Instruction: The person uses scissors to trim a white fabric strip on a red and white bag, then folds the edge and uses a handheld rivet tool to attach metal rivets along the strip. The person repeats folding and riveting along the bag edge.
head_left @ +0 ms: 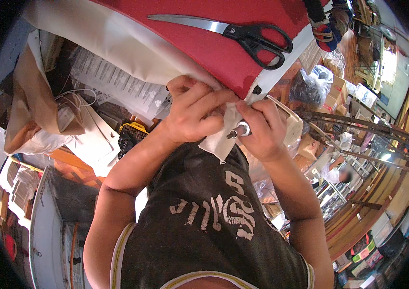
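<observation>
My left hand (192, 108) is closed, its fingers pinching beige cloth at the near corner of the work surface. A loose flap of that cloth (219, 144) hangs down between my hands. My right hand (264, 127) is closed too, its thumb and forefinger at the same cloth beside the left fingertips. Out of the right fist sticks a short tool with a white collar and a dark tip (237, 131); its kind is unclear. Beyond the hands lies a red panel (204, 53), with black-handled scissors (243, 36) on it. A wide beige cloth (113, 48) runs along the panel's left edge.
Printed sheets (117, 77) and a yellow-edged box (134, 130) lie low on the left. Brown material (31, 91) hangs at far left. On the right are a plastic bag (315, 84), cartons (337, 96) and metal racks. Farther off is another person (332, 173).
</observation>
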`<state>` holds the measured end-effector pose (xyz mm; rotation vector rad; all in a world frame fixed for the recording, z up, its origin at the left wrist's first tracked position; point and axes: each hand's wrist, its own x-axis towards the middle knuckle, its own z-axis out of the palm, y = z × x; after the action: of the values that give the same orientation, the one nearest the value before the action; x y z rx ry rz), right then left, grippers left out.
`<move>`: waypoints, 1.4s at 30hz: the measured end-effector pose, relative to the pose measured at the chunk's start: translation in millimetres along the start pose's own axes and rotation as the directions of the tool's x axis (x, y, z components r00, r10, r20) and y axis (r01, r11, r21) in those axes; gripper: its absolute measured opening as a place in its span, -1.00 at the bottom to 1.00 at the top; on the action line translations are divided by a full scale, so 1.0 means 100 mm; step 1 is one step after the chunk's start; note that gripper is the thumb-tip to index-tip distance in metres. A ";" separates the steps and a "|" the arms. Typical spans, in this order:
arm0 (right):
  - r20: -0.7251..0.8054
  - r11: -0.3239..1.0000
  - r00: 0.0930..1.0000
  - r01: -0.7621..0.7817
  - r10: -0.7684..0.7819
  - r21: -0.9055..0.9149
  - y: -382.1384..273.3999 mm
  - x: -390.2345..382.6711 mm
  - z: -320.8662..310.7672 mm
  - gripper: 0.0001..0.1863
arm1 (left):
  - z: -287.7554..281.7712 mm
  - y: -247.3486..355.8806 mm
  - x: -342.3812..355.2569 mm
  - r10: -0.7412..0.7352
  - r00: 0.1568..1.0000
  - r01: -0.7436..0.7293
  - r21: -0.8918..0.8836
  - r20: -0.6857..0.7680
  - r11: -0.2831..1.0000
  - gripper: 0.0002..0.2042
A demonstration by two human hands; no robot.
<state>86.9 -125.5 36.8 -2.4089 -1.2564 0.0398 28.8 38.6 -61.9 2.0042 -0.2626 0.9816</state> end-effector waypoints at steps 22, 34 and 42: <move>0.036 0.999 0.999 -0.007 0.008 -0.048 -0.02 0.05 0.00 -0.63 | -0.05 0.08 -0.05 -0.119 0.990 0.123 -0.053 0.070 0.991 -0.73; -0.013 0.999 0.999 -0.050 0.049 -0.017 -0.03 0.03 0.02 -0.59 | -0.13 0.12 -0.03 -0.249 0.952 0.237 0.086 0.177 0.968 -0.62; 0.059 0.991 0.989 -0.130 0.132 -0.034 -0.12 0.10 -0.03 -0.61 | -0.21 -0.03 0.09 -0.198 0.938 0.205 0.004 0.285 0.979 -0.70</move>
<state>84.3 -113.0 45.8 -2.5306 -1.1297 0.1347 25.1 58.0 -50.7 2.0989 -0.2180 0.5575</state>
